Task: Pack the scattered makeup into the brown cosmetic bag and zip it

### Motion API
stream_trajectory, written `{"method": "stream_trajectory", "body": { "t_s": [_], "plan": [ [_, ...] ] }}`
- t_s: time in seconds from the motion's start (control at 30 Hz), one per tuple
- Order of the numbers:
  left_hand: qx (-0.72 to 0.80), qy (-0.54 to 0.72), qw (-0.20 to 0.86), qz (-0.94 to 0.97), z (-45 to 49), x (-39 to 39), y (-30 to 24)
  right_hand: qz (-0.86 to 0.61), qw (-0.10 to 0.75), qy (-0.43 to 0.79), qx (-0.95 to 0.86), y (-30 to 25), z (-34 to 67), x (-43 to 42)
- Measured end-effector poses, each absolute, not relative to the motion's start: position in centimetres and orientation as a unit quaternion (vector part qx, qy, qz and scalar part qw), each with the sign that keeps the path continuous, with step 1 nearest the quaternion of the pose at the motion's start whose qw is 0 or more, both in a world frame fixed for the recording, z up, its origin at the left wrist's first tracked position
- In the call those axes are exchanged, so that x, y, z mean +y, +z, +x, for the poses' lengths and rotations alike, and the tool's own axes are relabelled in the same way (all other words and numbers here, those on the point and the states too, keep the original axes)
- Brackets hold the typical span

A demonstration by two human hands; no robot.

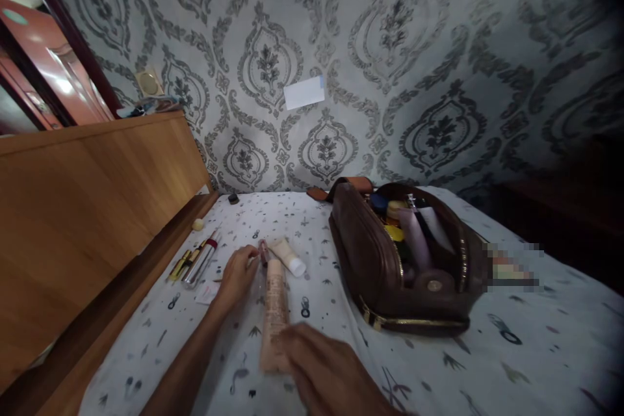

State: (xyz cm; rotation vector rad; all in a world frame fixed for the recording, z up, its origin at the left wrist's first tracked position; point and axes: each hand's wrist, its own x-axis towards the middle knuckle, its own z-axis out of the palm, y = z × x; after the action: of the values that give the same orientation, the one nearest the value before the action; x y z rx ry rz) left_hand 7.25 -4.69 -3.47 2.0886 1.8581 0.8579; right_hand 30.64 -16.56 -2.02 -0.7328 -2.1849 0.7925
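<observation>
A long beige cosmetic tube (pixel 275 305) lies on the patterned sheet, its cap end pointing away from me. My right hand (pixel 334 370) has its curled fingers against the tube's lower right edge; its thumb is hidden. To the left of the tube's cap, my left hand (pixel 238 270) rests low over the sheet, thumb and index finger slightly apart. Its fingertips are beside a small pinkish clear item (pixel 264 251), whose kind I cannot make out. Just beyond lies a small cream tube (pixel 287 255) with a white cap.
A brown cosmetic bag (pixel 363 266) stands unzipped on the right, with tubes and jars inside. Slim gold and silver cosmetic tubes (pixel 199 265) lie at left near a wooden board (pixel 107 188). A small black item (pixel 233 198) sits near the papered wall (pixel 273 143).
</observation>
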Motion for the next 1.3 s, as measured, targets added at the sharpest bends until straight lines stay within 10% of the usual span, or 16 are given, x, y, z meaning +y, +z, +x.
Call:
{"method": "stream_trajectory", "body": {
  "t_s": [0.53,0.93,1.3],
  "plan": [
    [0.705,0.297,0.252,0.592,7.9,0.4,-4.2,-0.447,0.450,0.299,-0.713,-9.0,29.3,-7.1],
    [0.441,0.506,0.543,0.506,10.0,-3.5,-2.2,-0.415,0.500,0.381,-0.657,-7.9,29.4,-7.7],
    [0.372,0.486,0.556,0.562,12.5,-5.8,-2.7,-0.336,0.528,0.547,-0.555,-7.8,28.7,-7.2]
  ]
}}
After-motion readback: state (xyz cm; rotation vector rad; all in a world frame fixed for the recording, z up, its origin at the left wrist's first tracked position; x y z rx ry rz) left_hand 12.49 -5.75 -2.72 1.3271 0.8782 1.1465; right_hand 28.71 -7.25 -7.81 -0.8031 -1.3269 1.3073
